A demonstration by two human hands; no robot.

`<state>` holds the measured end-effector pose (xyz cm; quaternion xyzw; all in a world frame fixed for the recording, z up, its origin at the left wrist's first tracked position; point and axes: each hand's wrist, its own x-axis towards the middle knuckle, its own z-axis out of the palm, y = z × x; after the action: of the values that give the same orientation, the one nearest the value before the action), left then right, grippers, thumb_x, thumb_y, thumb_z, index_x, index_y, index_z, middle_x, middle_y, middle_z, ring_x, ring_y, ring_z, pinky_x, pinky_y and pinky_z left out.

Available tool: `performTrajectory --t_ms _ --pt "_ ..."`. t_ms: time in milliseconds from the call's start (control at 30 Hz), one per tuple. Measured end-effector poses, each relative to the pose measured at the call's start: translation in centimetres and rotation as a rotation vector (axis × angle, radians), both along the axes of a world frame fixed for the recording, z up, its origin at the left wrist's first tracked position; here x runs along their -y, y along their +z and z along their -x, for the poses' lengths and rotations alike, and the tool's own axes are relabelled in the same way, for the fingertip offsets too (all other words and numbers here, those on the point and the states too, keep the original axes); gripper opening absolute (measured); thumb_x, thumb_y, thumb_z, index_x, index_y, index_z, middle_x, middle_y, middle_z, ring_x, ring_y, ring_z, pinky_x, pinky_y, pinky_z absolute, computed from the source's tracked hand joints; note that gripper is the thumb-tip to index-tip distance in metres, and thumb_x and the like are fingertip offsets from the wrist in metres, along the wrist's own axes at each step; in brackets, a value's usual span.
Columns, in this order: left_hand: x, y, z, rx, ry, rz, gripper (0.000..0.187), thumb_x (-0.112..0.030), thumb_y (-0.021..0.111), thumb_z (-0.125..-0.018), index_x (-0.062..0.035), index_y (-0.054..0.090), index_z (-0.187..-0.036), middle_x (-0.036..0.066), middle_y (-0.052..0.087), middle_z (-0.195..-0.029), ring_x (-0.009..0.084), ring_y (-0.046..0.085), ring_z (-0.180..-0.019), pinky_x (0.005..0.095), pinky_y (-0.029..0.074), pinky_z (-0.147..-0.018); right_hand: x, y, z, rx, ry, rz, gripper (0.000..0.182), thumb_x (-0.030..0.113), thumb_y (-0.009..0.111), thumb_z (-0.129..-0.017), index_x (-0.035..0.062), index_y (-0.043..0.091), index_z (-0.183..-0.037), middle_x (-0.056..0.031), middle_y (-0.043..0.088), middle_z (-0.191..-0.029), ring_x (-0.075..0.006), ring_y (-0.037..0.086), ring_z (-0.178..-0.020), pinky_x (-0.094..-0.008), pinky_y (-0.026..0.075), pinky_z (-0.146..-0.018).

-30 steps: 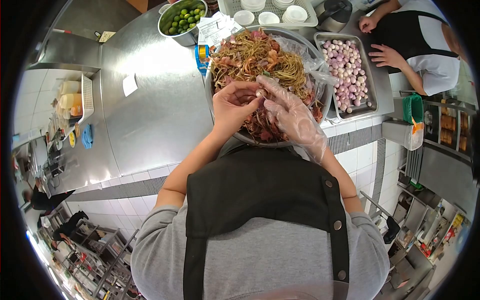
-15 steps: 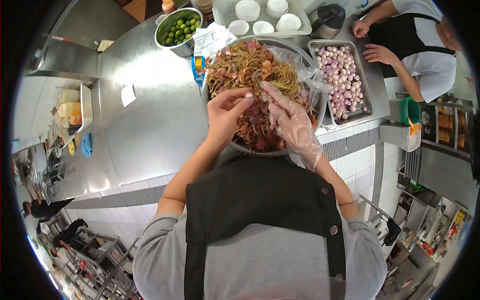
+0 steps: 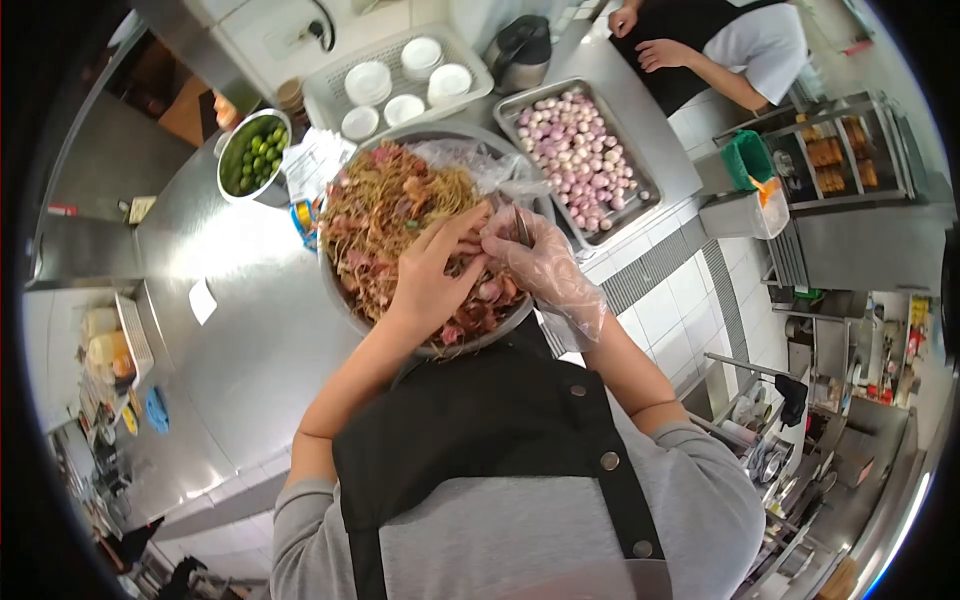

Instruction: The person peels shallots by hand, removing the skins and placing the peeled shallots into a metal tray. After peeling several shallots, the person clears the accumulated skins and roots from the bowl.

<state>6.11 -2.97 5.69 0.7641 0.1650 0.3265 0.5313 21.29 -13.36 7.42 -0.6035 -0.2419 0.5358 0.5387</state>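
Both hands meet over a large metal bowl (image 3: 333, 285) heaped with shallot skins and stringy roots (image 3: 400, 195). My left hand (image 3: 437, 272), bare, has its fingers bent and fingertips pressed together against the right hand; what they pinch is hidden. In a clear plastic glove, my right hand (image 3: 545, 262) is closed around a small knife (image 3: 522, 226), of which only a narrow dark part shows. A few pinkish shallots (image 3: 490, 290) lie among the scraps just under the hands. Crumpled clear plastic (image 3: 485, 165) lines the bowl's far side.
Right of the bowl, a steel tray (image 3: 648, 195) holds many peeled shallots (image 3: 575, 150). Behind stand a basket (image 3: 325, 108) of white dishes and a dark jug (image 3: 520, 52). A pot of limes (image 3: 255, 160) and papers (image 3: 315, 160) sit at left. A co-worker's hands (image 3: 660, 55) rest beyond the tray.
The view has turned, shifting the bowl and tray leftward. My hands, apart before with a small pale piece in the left fingertips, are now together, and a knife shows in the right.
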Motion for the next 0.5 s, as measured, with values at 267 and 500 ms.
performTrajectory --t_ms 267,500 --pt "-0.4 -1.3 0.4 0.02 0.005 0.004 0.048 0.012 0.07 -0.083 0.0008 0.061 -0.128 0.013 0.06 -0.128 0.0222 0.068 -0.109 0.0312 0.058 -0.09 3.4 -3.7 -11.1 0.577 -0.354 -0.04 0.019 0.018 0.073 -0.085 0.0034 0.067 -0.096 -0.0007 0.062 -0.081 -0.0076 0.053 -0.067 -0.026 0.043 -0.057" --pt "-1.5 -4.0 6.0 -0.015 0.25 -0.032 0.02 0.008 0.07 -0.086 0.0028 0.072 -0.105 0.013 0.07 -0.104 0.0191 0.069 -0.088 0.0278 0.057 -0.076 3.0 -1.7 -15.1 0.606 -0.422 0.043 0.019 0.017 0.07 -0.086 0.006 0.07 -0.102 -0.0002 0.063 -0.084 -0.0107 0.055 -0.07 -0.0272 0.046 -0.06"
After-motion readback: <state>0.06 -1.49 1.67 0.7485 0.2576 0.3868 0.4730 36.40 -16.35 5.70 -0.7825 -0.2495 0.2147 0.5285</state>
